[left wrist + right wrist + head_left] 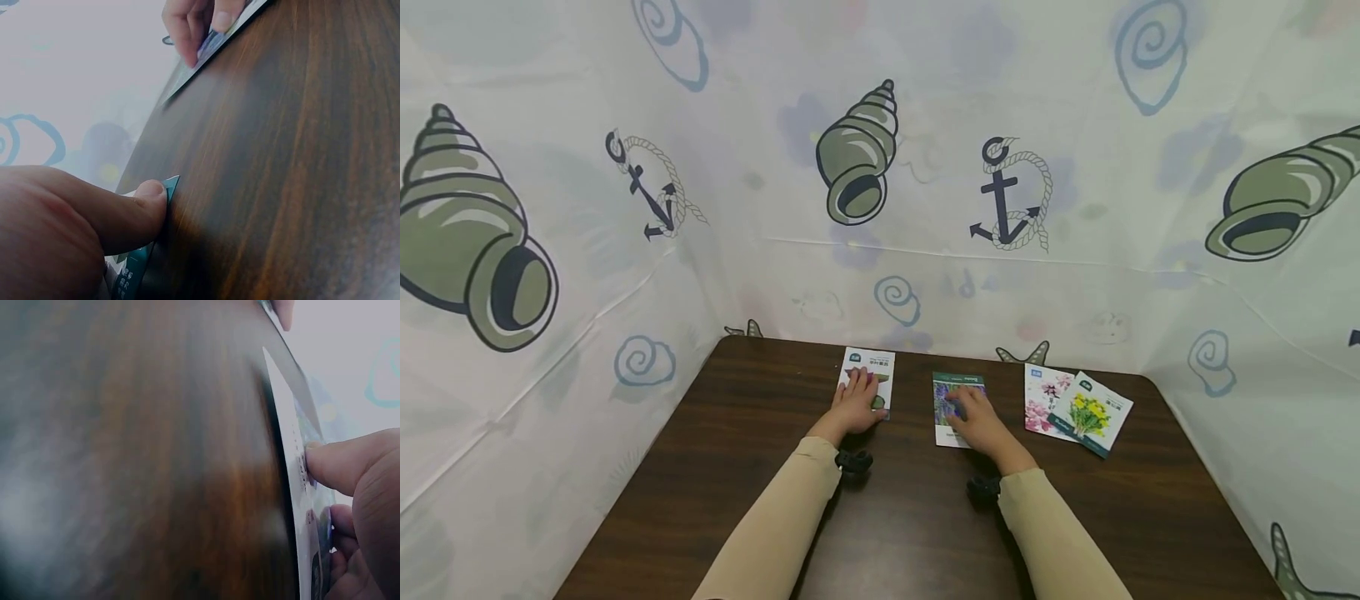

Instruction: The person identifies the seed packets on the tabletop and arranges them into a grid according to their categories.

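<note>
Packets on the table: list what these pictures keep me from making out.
Leftmost packet, head view: partly covered by the left hand.
Purple-flowered packet, head view: partly covered by the right hand.
Pink-flowered packet, head view: one corner hidden by the yellow-flowered packet.
Both of these, head view: fine print too small to read.
Leftmost packet, left wrist view: cut off by the bottom edge.

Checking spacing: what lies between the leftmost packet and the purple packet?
The head view shows bare table between the leftmost packet and the purple packet.
</note>
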Demonstrator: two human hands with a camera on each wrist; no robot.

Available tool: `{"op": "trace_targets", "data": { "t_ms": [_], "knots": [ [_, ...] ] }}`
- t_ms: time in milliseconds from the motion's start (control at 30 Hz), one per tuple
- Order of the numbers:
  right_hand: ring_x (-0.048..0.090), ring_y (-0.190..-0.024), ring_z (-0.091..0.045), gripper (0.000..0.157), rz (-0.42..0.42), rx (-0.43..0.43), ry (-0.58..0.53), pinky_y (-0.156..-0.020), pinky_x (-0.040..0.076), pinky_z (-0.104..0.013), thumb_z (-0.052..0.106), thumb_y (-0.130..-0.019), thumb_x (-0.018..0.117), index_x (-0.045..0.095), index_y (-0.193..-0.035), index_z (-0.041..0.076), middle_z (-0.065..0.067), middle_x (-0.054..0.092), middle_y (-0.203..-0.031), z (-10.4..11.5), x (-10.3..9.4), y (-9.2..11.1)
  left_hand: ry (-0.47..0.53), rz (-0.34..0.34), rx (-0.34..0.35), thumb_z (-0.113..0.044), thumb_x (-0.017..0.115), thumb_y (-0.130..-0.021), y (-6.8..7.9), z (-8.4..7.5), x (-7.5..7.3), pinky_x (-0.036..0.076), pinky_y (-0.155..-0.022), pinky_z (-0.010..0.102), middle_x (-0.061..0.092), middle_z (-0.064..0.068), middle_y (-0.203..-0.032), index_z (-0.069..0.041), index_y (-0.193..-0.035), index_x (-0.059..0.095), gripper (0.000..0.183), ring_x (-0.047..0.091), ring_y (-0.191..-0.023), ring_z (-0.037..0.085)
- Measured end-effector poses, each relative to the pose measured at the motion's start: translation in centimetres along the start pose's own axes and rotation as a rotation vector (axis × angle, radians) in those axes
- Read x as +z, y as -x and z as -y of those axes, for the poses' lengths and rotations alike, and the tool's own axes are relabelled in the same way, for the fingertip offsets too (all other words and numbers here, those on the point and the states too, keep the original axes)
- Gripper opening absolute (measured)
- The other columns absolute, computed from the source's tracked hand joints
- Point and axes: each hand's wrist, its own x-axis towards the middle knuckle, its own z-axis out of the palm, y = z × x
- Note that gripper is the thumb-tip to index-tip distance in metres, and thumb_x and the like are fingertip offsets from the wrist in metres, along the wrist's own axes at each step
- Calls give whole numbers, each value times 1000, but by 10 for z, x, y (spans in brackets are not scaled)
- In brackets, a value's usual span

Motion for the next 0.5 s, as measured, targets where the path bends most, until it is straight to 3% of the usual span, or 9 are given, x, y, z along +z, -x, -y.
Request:
{"op": "trace_targets", "data": {
  "t_ms": [200,500],
  "knots": [
    [33,-160,-52,40,26,45,4,-129,31,-69,16,-109,67,60,-148,7,-28,37,-170,1,3,-12,6,3,4,-42,63,-110,3,-2,-2,-6,-138,59,-7,14,-185,-12,-177,15,87,-11,-172,34],
    [30,-161,-53,36,24,42,23,-129,31,-68,18,-111,63,64,-145,5,-28,34,-172,5,7,-27,15,9,0,-41,62,-110,2,-2,-3,-8,-138,58,-9,14,-185,-11,-177,14,87,-12,-172,33]
  ]
}}
